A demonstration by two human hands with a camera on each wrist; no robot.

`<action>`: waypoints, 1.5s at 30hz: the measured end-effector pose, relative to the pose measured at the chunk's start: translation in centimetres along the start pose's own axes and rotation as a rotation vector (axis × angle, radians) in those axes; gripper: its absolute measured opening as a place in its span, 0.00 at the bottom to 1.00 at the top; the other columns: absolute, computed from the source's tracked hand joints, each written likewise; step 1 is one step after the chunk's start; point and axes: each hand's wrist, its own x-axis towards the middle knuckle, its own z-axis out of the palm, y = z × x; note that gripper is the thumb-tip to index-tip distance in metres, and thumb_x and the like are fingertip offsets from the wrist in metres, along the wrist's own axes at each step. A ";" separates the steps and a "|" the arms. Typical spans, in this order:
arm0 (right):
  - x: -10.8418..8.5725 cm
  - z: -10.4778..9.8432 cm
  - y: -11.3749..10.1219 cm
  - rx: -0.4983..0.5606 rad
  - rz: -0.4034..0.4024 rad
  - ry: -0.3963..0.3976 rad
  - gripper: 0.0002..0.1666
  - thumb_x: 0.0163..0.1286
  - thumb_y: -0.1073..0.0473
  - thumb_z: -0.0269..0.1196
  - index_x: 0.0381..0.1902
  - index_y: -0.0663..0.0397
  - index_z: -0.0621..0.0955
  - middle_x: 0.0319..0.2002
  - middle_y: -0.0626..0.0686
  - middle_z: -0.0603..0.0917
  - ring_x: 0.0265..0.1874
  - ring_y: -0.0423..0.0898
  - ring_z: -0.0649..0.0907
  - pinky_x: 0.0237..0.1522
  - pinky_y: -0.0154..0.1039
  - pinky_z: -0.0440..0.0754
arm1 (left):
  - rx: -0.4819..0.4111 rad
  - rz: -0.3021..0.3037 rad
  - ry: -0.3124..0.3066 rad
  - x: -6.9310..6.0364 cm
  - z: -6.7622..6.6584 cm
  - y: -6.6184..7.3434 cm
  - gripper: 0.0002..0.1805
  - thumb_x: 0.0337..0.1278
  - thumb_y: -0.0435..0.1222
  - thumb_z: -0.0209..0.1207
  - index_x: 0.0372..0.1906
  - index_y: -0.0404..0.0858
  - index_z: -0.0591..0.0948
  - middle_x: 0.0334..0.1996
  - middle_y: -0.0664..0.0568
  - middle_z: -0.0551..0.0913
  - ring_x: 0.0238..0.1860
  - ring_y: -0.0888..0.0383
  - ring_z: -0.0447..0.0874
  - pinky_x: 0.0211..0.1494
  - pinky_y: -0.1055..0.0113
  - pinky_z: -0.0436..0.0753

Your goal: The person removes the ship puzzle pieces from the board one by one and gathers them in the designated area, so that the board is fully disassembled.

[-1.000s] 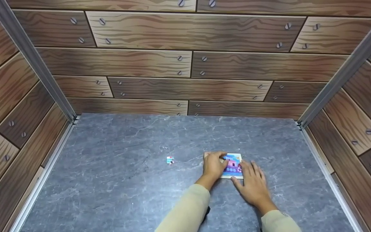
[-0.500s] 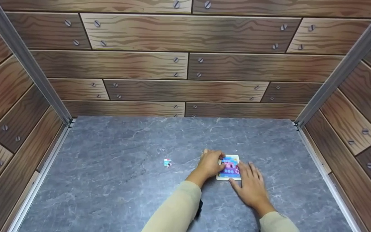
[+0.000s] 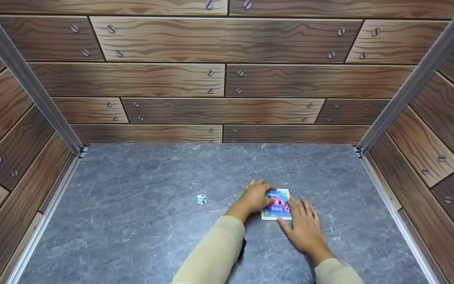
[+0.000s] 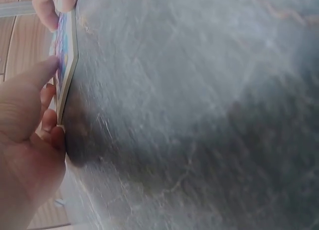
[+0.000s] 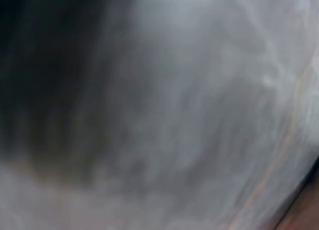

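A small square jigsaw puzzle with a pale border and a pink, purple and blue picture lies flat on the table. My left hand is at its left side, thumb on the picture and fingers curled at the edge. In the left wrist view the left hand grips the near edge of the puzzle. Along the right edge, my right hand rests with its fingers extended, thumb near the lower border. A loose puzzle piece, light blue, white and red, lies apart to the left.
The grey marbled tabletop is bounded by wood-patterned panels at the back and both sides. Metal posts stand at the back corners. The right wrist view shows mostly blurred tabletop.
The head view has shifted slightly, so everything sits a little further left. Both hands stay at the puzzle; the left thumb and fingers have barely moved, and the loose piece lies still.
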 end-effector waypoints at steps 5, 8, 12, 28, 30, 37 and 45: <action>0.1 0.0 -0.1 0.003 0.005 -0.022 0.47 0.79 0.31 0.59 0.83 0.53 0.66 0.83 0.59 0.68 0.86 0.68 0.58 0.85 0.70 0.50 | -0.037 0.019 0.008 0.0 -0.3 -0.1 0.22 0.75 0.44 0.66 0.69 0.49 0.84 0.65 0.54 0.83 0.70 0.53 0.81 0.76 0.55 0.79; 0.2 -0.1 0.0 -0.001 0.012 -0.031 0.47 0.80 0.31 0.58 0.83 0.52 0.65 0.83 0.58 0.67 0.86 0.67 0.58 0.85 0.70 0.50 | -0.048 0.032 0.000 -0.1 -0.4 0.0 0.24 0.75 0.42 0.66 0.71 0.51 0.82 0.65 0.54 0.83 0.71 0.53 0.81 0.76 0.54 0.79; 0.2 -0.1 0.1 -0.007 0.017 -0.036 0.48 0.79 0.31 0.59 0.84 0.52 0.65 0.83 0.58 0.67 0.86 0.67 0.58 0.85 0.70 0.50 | -0.029 0.045 -0.038 -0.3 -0.4 0.2 0.25 0.76 0.41 0.63 0.74 0.56 0.80 0.67 0.55 0.81 0.70 0.53 0.79 0.74 0.52 0.77; 0.1 0.0 0.1 -0.021 0.008 -0.025 0.47 0.79 0.30 0.58 0.83 0.52 0.66 0.83 0.59 0.68 0.86 0.68 0.59 0.85 0.70 0.51 | -0.089 0.009 -0.050 -0.1 0.2 0.0 0.24 0.75 0.40 0.62 0.72 0.56 0.81 0.65 0.55 0.81 0.67 0.53 0.77 0.68 0.56 0.74; 0.1 0.0 0.1 -0.018 0.010 -0.026 0.47 0.79 0.30 0.59 0.83 0.52 0.66 0.83 0.59 0.68 0.86 0.68 0.59 0.85 0.70 0.51 | -0.094 0.014 -0.043 -0.1 0.2 0.0 0.24 0.75 0.40 0.63 0.72 0.56 0.82 0.65 0.54 0.81 0.66 0.53 0.77 0.68 0.57 0.74; -0.1 0.0 0.0 -0.016 0.003 -0.009 0.46 0.79 0.32 0.60 0.82 0.53 0.67 0.82 0.59 0.70 0.85 0.68 0.61 0.84 0.71 0.53 | -0.151 0.018 -0.012 -0.2 0.1 -0.4 0.23 0.75 0.41 0.66 0.70 0.54 0.84 0.59 0.54 0.78 0.60 0.57 0.78 0.68 0.56 0.76; -0.1 0.1 0.0 -0.010 -0.007 0.031 0.44 0.78 0.34 0.63 0.79 0.53 0.70 0.80 0.59 0.72 0.83 0.69 0.63 0.83 0.73 0.55 | -0.227 0.036 -0.013 -0.1 0.1 -1.1 0.23 0.76 0.42 0.65 0.71 0.51 0.82 0.59 0.51 0.81 0.61 0.54 0.82 0.72 0.57 0.80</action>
